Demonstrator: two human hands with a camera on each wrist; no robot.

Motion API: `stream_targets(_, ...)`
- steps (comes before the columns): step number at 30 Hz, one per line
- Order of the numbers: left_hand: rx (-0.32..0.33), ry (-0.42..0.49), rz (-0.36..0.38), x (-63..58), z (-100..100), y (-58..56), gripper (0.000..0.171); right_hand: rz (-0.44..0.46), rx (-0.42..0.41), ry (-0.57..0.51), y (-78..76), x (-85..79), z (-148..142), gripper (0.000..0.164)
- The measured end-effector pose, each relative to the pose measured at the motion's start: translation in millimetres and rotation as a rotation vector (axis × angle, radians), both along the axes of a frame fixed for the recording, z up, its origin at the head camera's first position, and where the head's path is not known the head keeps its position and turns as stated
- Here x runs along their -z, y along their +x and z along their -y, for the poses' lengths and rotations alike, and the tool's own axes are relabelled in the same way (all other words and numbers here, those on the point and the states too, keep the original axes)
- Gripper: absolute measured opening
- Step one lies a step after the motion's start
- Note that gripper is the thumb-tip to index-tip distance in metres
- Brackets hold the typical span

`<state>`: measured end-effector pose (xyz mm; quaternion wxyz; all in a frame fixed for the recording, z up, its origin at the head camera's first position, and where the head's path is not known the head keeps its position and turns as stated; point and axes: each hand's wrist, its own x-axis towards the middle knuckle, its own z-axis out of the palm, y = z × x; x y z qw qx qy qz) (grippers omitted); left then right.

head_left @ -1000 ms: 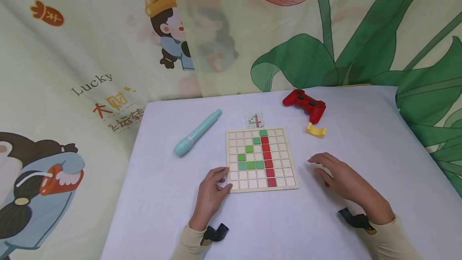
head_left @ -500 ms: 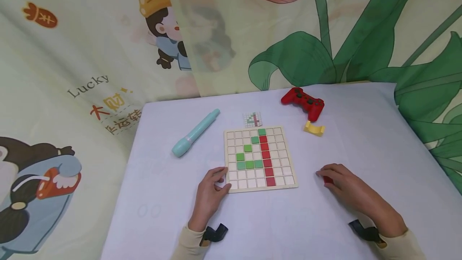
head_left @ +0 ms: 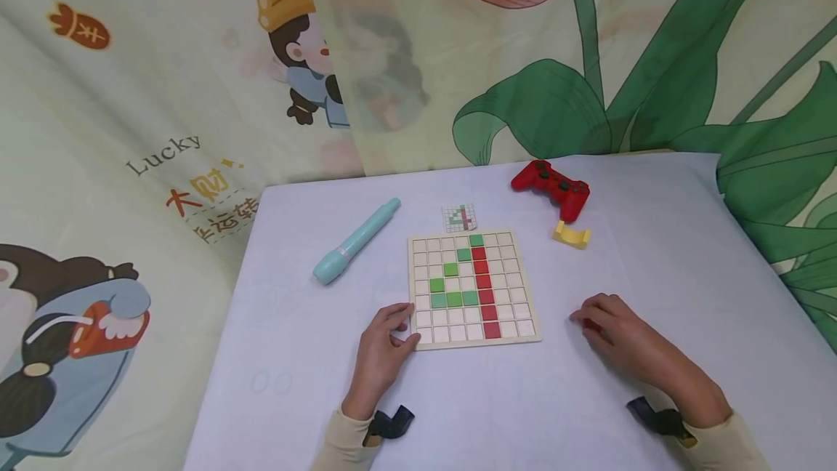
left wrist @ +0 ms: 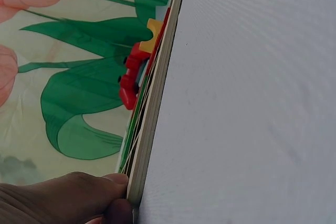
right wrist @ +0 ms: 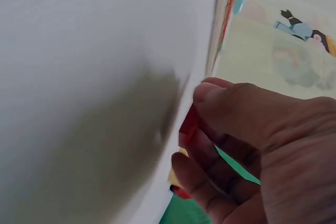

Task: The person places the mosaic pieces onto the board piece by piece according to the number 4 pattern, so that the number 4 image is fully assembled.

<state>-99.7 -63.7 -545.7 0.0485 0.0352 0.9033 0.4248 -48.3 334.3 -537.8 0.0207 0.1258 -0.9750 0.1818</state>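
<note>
A square wooden grid board (head_left: 431, 327) lies on the table, with a red column and several green squares among its white cells. My left hand (head_left: 382, 351) holds the board's near left corner, thumb at the front and fingertips along the left side. In the left wrist view, the thumb (left wrist: 79, 192) meets the board's edge (left wrist: 152, 114). To the right of the board, my right hand (head_left: 621, 333) hovers low over the table. The right wrist view shows a small red tile (right wrist: 190, 121) pinched between thumb and fingers; part of it is hidden by them.
Behind the board lies a small printed pattern card (head_left: 460, 217). A turquoise microphone-shaped stick (head_left: 356, 242) is at the left. A red game controller (head_left: 551, 190) and a yellow curved piece (head_left: 572, 236) lie at the back right. A printed curtain (head_left: 405, 144) hangs behind the table.
My right hand has drawn back slightly to the right and toward me, away from the board, with the red tile. The left hand stays at the board's corner.
</note>
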Motion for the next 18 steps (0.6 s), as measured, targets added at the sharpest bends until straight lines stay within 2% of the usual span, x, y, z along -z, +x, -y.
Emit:
stream_targets(6, 0.001, 0.005, 0.0, 0.3, 1, 0.7, 0.053, -0.084, -0.061, -0.064, -15.7, -8.1, 10, 0.035)
stream_targets(12, 0.002, 0.004, -0.007, -0.3, 3, 0.8, 0.053, 0.004, -0.1, -0.151, -40.5, -16.2, 31, 0.032)
stream_targets(18, 0.014, 0.016, -0.002, -1.1, 3, -0.5, 0.052, 0.079, -0.16, -0.2, -64.3, -17.4, 55, 0.028)
